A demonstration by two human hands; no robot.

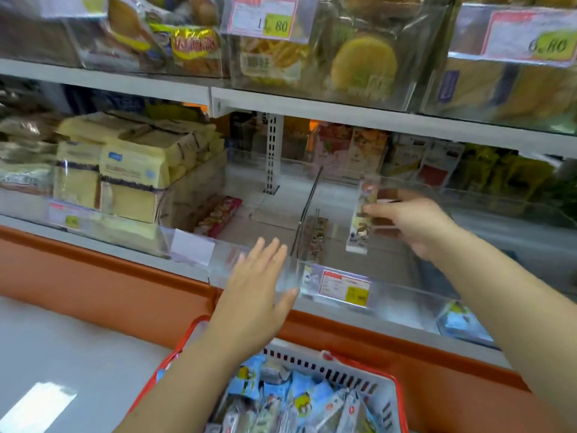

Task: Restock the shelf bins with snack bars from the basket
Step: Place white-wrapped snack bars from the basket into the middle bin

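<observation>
The right hand (412,225) is reaching into a clear acrylic bin (406,303) on the middle shelf, its fingers curling round a snack bar (360,225). The bar is standing on end inside the bin and leaning slightly. Its wrapper is showing cream-white with brown patches and small cartoon-like print, but the writing is too blurred to read. Something brownish is sitting behind the fingers; I cannot tell whether it is more bars.

A second bar (317,237) of a similar mottled look is lying flat on the bin floor, just beside the divider. The left hand (259,285) is hovering flat with straight fingers close together, holding nothing, in front of the neighbouring bin (224,267). Whether it is touching the plastic is unclear. Red-wrapped bars (218,215) are lying in that bin along its left wall.

Below, a red basket (312,362) with a white slotted wall is holding many blue-and-white packets (299,401) printed with yellow cartoon figures.

A red-bordered price label (345,287) on the bin front is showing a yellow patch whose figures seem to end in 80. On the upper shelf, one price tag (263,17) is reading about 11.80 and another tag (530,35) is reading 6.80. Yellow cake packs (131,170) are stacked at the left.
</observation>
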